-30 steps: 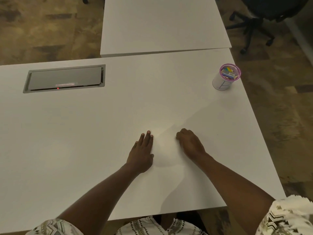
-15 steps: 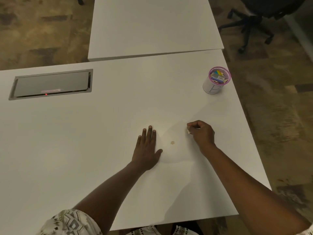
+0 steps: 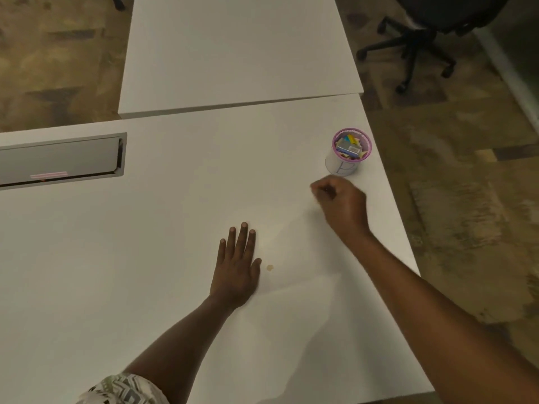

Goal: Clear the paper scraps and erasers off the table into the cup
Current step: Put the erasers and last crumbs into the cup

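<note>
We see the left hand (image 3: 237, 265) lying flat on the white table (image 3: 145, 258), palm down, with the fingers straight and close together; it grasps nothing. Just beside its thumb, on the right side, lies one small tan paper scrap (image 3: 270, 267), which the hand does not touch.

The right hand (image 3: 342, 201) is further forward and to the right, near the cup (image 3: 341, 166) but apart from it. Its fingers are curled inward, with the back of the hand turned up. This hand is blurred, so we cannot tell if something small is pinched inside the fingers or if they are closed on nothing.

The cup stands upright close to the right edge of the table. It is white, with a pink-purple rim and a pen mark on its side. Inside it we see coloured pieces (image 3: 350, 144) (yellow, blue, and a grey block with a label), which reach nearly to the rim.

A grey hatch (image 3: 58, 158) is set into the table at the left. A second white table (image 3: 233, 53) stands against the far edge. A black office chair (image 3: 423, 39) is on the patterned floor beyond, at the upper right. A patterned sleeve (image 3: 125, 389) shows at the bottom edge.
</note>
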The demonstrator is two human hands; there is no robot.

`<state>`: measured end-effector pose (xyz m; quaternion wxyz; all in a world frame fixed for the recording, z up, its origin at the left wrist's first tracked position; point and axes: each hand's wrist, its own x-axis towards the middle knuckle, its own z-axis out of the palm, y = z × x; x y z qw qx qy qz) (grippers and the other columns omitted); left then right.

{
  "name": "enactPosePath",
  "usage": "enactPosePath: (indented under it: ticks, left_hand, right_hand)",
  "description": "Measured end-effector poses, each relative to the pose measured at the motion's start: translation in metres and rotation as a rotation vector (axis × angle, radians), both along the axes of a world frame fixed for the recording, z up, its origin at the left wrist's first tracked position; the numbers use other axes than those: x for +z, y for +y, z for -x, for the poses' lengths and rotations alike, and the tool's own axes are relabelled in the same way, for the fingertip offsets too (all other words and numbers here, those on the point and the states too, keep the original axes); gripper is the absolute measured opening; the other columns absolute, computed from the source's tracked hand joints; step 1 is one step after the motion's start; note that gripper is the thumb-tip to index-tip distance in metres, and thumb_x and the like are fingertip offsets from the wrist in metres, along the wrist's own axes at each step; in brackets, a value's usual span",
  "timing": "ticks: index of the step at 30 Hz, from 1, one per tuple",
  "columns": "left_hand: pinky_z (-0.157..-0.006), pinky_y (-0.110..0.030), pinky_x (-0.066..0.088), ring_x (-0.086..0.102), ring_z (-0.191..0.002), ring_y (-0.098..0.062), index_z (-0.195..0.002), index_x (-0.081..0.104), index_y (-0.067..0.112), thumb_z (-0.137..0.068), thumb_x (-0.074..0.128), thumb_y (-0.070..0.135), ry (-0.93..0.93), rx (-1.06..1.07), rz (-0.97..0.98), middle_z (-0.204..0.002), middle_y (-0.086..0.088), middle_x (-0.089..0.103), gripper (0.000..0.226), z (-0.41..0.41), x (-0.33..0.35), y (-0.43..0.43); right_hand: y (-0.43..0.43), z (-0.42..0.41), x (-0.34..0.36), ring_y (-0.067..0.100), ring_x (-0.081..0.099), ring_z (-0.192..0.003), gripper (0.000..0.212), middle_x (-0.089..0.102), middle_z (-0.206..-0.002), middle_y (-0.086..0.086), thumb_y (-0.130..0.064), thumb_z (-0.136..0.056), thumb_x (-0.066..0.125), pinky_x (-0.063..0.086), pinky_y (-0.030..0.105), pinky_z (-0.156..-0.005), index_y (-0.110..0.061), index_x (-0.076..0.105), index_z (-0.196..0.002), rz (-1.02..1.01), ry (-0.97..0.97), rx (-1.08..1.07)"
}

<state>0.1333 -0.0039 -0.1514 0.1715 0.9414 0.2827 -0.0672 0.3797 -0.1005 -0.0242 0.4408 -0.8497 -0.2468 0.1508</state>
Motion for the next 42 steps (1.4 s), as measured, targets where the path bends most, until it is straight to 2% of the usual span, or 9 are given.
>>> enactPosePath:
  ticks: [2, 7, 10, 20, 24, 29, 33, 38, 42]
  left_hand:
    - [-0.125, -0.048, 0.006, -0.007, -0.156, -0.026, -0.160, -0.001, 0.020, -0.102, 0.023, 0.041, -0.014, 0.014, -0.023, -0.169, -0.001, -0.008, 0.066, 0.000, -0.004, -0.002]
    - [-0.124, -0.048, 0.008, -0.002, -0.156, -0.026, -0.160, 0.005, 0.020, -0.100, 0.024, 0.042, -0.035, 0.018, -0.048, -0.169, -0.002, -0.002, 0.066, 0.002, -0.013, -0.001]
    - [-0.124, -0.048, 0.009, 0.000, -0.156, -0.027, -0.160, 0.006, 0.020, -0.100, 0.023, 0.043, -0.040, 0.018, -0.057, -0.169, -0.002, 0.000, 0.066, 0.002, -0.014, -0.001]
    - [-0.125, -0.048, 0.009, 0.000, -0.156, -0.026, -0.160, 0.007, 0.020, -0.100, 0.026, 0.043, -0.058, 0.020, -0.049, -0.169, -0.002, 0.001, 0.067, 0.003, -0.014, 0.000]
    - [-0.124, -0.049, 0.009, 0.000, -0.156, -0.027, -0.160, 0.007, 0.020, -0.100, 0.026, 0.043, -0.055, 0.021, -0.041, -0.169, -0.002, 0.000, 0.067, 0.002, -0.013, 0.000]
    - [-0.124, -0.049, 0.008, -0.003, -0.156, -0.026, -0.160, 0.006, 0.020, -0.101, 0.028, 0.041, -0.037, 0.015, -0.011, -0.169, -0.002, -0.002, 0.067, 0.001, -0.006, -0.001]
    - [-0.124, -0.046, 0.016, 0.012, -0.155, -0.030, -0.155, 0.029, 0.014, -0.099, 0.042, 0.033, -0.109, 0.003, 0.024, -0.166, -0.012, 0.017, 0.061, 0.000, 0.002, -0.006]
    - [-0.098, -0.044, 0.050, 0.058, -0.119, -0.036, -0.131, 0.060, 0.003, -0.094, 0.059, 0.018, -0.207, -0.213, -0.020, -0.132, -0.020, 0.060, 0.040, 0.000, 0.010, -0.022]
    - [-0.076, -0.035, 0.053, 0.059, -0.091, -0.028, -0.117, 0.065, 0.003, -0.086, 0.068, 0.007, -0.223, -0.323, -0.032, -0.109, -0.013, 0.064, 0.032, -0.005, 0.019, -0.021]
  right_hand:
    - [0.007, -0.036, 0.013, 0.014, 0.068, -0.085, 0.006, 0.072, -0.087, -0.005, -0.015, -0.090, 0.068, 0.051, 0.016, -0.080, -0.016, 0.074, -0.090, -0.031, -0.068, -0.078]
    - [0.018, -0.103, 0.023, 0.016, 0.066, -0.089, 0.010, 0.067, -0.096, -0.001, -0.012, -0.090, 0.064, 0.059, 0.033, -0.080, -0.021, 0.069, -0.086, 0.032, -0.207, -0.162]
    - [0.021, -0.118, 0.019, 0.013, 0.065, -0.089, 0.008, 0.066, -0.100, 0.000, -0.014, -0.094, 0.064, 0.060, 0.026, -0.075, -0.019, 0.069, -0.090, 0.117, -0.298, -0.114]
    - [0.022, -0.123, 0.014, 0.027, 0.066, -0.105, 0.027, 0.069, -0.119, 0.010, -0.009, -0.095, 0.057, 0.057, 0.040, -0.090, -0.011, 0.070, -0.118, 0.304, -0.431, 0.065]
    - [0.010, -0.101, 0.011, 0.032, 0.060, -0.108, 0.027, 0.066, -0.118, 0.014, -0.010, -0.088, 0.059, 0.052, 0.038, -0.089, -0.006, 0.068, -0.114, 0.208, -0.555, 0.027]
    - [-0.024, -0.015, -0.028, 0.031, 0.058, -0.119, 0.030, 0.064, -0.125, 0.010, -0.015, -0.091, 0.065, 0.046, 0.036, -0.102, -0.010, 0.067, -0.120, 0.143, -0.454, 0.116]
    - [-0.051, 0.052, -0.075, 0.032, 0.051, -0.133, 0.042, 0.055, -0.142, 0.013, -0.024, -0.092, 0.066, 0.043, 0.043, -0.111, -0.009, 0.062, -0.131, 0.274, -0.367, 0.230]
    - [-0.067, 0.092, -0.115, 0.032, 0.032, -0.148, 0.056, 0.034, -0.159, 0.015, -0.032, -0.095, 0.061, 0.032, 0.049, -0.119, -0.009, 0.050, -0.144, 0.401, -0.391, 0.334]
    - [-0.073, 0.089, -0.129, 0.024, 0.017, -0.154, 0.058, 0.019, -0.166, 0.008, -0.043, -0.101, 0.042, 0.022, 0.044, -0.124, -0.017, 0.036, -0.153, 0.437, -0.418, 0.356]
